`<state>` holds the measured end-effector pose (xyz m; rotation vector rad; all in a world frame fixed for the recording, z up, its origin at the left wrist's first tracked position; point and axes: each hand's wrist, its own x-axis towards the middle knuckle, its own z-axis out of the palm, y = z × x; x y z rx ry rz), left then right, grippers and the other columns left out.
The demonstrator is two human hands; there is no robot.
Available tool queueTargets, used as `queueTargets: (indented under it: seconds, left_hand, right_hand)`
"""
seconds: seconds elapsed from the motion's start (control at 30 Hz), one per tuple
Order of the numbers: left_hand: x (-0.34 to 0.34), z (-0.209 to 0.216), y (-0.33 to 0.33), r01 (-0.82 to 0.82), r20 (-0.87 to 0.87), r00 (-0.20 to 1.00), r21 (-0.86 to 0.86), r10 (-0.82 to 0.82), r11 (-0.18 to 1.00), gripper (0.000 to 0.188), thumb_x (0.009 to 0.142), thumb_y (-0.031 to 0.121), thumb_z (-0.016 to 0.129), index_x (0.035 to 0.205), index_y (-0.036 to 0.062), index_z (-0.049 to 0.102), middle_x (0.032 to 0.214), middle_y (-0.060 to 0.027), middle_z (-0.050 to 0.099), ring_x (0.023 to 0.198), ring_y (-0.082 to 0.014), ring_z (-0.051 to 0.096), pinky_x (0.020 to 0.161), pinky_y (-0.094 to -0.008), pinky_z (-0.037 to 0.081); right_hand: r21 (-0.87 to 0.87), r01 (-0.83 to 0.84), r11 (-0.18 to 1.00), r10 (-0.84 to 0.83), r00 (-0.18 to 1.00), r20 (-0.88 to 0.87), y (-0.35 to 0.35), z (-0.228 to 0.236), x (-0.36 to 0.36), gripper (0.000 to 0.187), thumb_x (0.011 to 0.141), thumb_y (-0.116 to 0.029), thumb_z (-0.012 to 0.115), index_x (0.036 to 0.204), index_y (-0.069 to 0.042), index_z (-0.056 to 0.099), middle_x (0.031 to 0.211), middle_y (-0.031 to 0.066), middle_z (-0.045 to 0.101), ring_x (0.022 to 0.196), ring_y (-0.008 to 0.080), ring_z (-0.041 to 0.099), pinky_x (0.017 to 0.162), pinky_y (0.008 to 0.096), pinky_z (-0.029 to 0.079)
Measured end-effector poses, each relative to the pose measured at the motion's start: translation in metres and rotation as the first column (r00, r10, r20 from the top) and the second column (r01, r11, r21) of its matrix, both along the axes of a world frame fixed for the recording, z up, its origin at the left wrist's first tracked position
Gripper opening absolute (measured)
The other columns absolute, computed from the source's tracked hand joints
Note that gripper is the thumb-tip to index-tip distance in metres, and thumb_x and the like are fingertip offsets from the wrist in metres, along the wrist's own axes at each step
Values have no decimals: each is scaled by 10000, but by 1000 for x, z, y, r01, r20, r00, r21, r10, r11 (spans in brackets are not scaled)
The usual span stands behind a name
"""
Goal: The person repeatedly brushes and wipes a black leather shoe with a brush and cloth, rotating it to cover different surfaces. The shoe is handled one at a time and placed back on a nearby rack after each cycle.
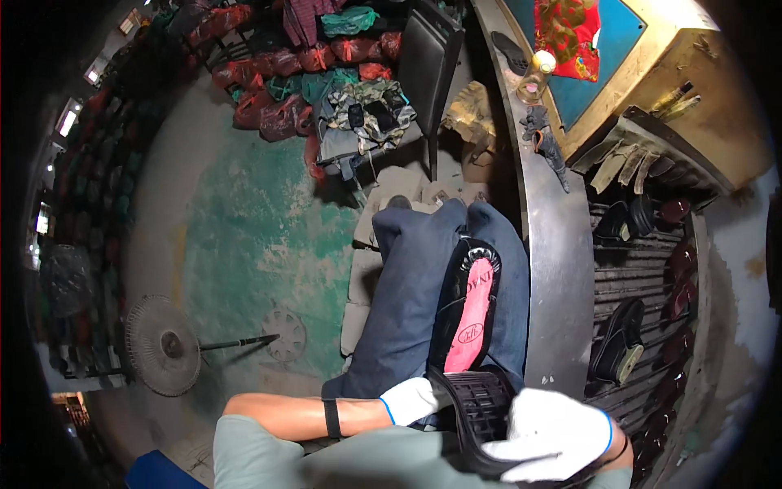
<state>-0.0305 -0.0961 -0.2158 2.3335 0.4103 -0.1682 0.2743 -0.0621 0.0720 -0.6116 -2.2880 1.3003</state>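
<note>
Plainly, the white-gloved right hand (555, 433) pinches a black, ridged rubber sole (482, 404), the white-gloved left hand (410, 400) hiding its grip; directly beyond, a black, pink-bottomed shoe upper (472, 314) lies lengthwise along the thighs (401, 306).

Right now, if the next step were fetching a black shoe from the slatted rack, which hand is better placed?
Probably the right hand: it is nearer the slatted rack and black shoe, across the metal ledge. It holds the black sole, so may need freeing first. The left hand lies farther off.
</note>
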Motion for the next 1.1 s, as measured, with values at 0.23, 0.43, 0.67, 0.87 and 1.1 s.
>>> queueTargets:
  seconds: [0.23,0.43,0.67,0.87,1.1]
  left_hand:
    - [24,93,57,-171,426,899,128,101,977,512,1034,171,653,1532,55,613,1563,-217,612,1452,-363,603,1218,-477,497]
    - [27,175,147,-381,579,742,-48,337,923,603,852,269,930,1348,-12,737,1315,-218,745,1298,-448,686,1162,-555,522]
    - [38,181,169,-597,456,545,-379,704,708,593,811,41,940,1353,54,702,1291,-189,722,1189,-386,716,985,-435,607]
    - [49,178,195,-756,130,466,-456,875,470,563,806,51,941,1292,33,658,1190,-167,698,1097,-293,712,924,-393,578]
    - [49,181,222,-760,173,602,-174,780,626,417,861,158,941,1178,-2,721,901,-96,693,743,-200,676,715,-331,582]
  right_hand:
    - [187,312,932,-314,949,-17,53,-93,-9,504,872,-274,898,1345,-121,815,1015,27,607,956,283,582,902,437,495]
    - [-116,393,912,-407,902,-144,69,-96,-2,559,757,-279,1004,1251,-65,852,1054,59,604,1016,285,581,1024,445,534]
    - [-632,573,522,-786,611,-96,57,-132,-10,678,723,-173,1051,1304,50,781,1232,134,671,1134,244,678,981,376,544]
    - [-570,780,258,-921,377,98,83,-133,-40,610,826,-86,948,1388,43,748,1026,64,660,871,148,628,770,288,511]
    - [-236,897,374,-846,434,311,99,-126,-23,631,859,-187,950,1443,-48,756,841,43,610,685,138,562,643,313,485]
